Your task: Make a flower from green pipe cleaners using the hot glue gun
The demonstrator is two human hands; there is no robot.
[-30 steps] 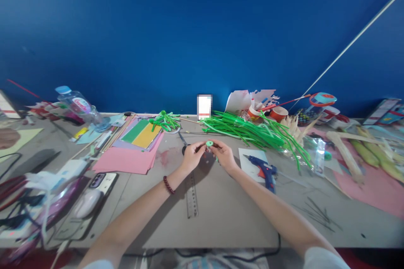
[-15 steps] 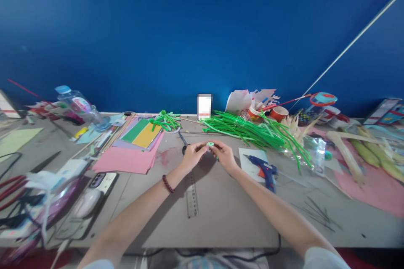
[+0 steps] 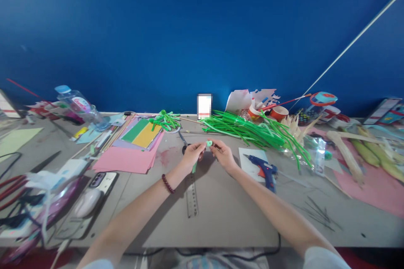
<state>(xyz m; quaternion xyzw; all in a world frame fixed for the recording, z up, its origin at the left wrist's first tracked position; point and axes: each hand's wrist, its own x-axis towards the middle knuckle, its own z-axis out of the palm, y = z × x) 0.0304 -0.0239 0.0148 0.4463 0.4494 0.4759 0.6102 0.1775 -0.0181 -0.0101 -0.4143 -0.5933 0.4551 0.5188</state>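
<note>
My left hand (image 3: 192, 154) and my right hand (image 3: 223, 153) meet over the middle of the table, both pinched on one green pipe cleaner (image 3: 208, 143). Its upper end is curled into a small coil between my fingertips. Its loose tail hangs down below my left hand toward the clear ruler (image 3: 191, 195). A dark bead bracelet sits on my left wrist. Black scissors (image 3: 183, 142) lie just behind my left hand.
A pile of green pipe cleaners (image 3: 252, 132) lies behind my right hand, a blue glue gun (image 3: 265, 171) to its right. Coloured paper sheets (image 3: 132, 147), a water bottle (image 3: 78, 104), a phone (image 3: 100, 180) and cables fill the left. Corn cobs (image 3: 372, 153) lie far right.
The coil has been turned between my fingertips, and the pipe cleaner's tail now hangs below my left hand instead of by my right hand. Both hands stay in place.
</note>
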